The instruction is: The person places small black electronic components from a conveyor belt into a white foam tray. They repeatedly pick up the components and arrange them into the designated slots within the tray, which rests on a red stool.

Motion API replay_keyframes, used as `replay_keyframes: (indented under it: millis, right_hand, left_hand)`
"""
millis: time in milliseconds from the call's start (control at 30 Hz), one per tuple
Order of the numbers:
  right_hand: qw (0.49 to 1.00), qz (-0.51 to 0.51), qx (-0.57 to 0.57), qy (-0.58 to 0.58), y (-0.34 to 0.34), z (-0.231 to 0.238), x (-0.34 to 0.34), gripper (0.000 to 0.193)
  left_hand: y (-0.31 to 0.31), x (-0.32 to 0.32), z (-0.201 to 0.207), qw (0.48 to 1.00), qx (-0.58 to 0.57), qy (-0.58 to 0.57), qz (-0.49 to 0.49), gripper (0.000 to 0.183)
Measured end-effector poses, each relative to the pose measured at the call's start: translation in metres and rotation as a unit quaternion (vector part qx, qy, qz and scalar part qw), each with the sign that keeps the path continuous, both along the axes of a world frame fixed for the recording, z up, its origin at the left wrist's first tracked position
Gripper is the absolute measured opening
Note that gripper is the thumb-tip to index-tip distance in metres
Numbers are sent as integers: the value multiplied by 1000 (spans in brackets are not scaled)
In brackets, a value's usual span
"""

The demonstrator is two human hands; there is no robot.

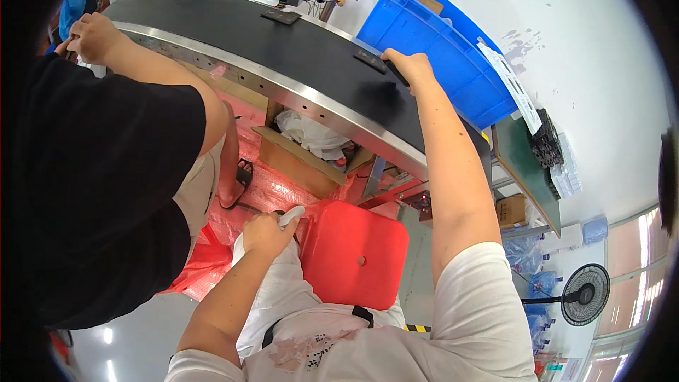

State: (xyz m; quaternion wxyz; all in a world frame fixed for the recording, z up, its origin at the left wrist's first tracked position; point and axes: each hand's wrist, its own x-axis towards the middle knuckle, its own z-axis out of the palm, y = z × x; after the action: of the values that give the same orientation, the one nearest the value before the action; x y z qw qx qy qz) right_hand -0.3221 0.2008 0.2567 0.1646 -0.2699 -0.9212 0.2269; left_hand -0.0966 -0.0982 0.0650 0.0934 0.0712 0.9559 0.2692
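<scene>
A dark piece (397, 75) in the right grip (412, 69), over a black surface (311, 60)

The surface stretched away to the left of the right grip, matte and bowed by the lens, with a shiny metal rail (283, 93) along its near side. A blue bin (438, 53) stood just beside that grip, against a white wall (566, 21); a fan (585, 294) stood well apart, lower right. Nearer the body were a red stool (357, 255) and, under the rail, an open carton (297, 165). A co-worker (127, 141) in black stood well to the left.

The right grip was nearly closed, pinching the dark piece, which looked thin and was partly hidden. Just left of it lay a flat black slab (369, 61). The left grip (266, 234), near the stool, was closed around a slim whitish thing (291, 216) of unclear kind.
</scene>
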Motion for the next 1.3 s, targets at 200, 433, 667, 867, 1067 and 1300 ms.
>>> replay_keyframes:
  millis: [200,433,667,867,1067,1300]
  right_hand:
    - [994,-31,-54,-91,-7,8,-1,99]
    - [990,-51,60,-119,19,-16,-2,81]
    - [975,-103,27,-196,40,-1,23,82]
    - [980,-165,-4,-112,36,4,45,87]
    - [992,-98,-39,-76,47,-7,20,95]
    - [994,-73,-34,-77,3,0,9,98]
  left_hand:
    - [-5,-3,4,999,2,-33,20,48]
    - [-7,-5,1,999,12,-36,24,47]
    - [-7,-5,-3,1000,5,-20,23,48]
    - [-3,-2,-5,1000,-1,-9,18,47]
    - [0,-4,0,999,-3,-40,5,50]
    - [-4,-5,-1,999,-12,-46,15,50]
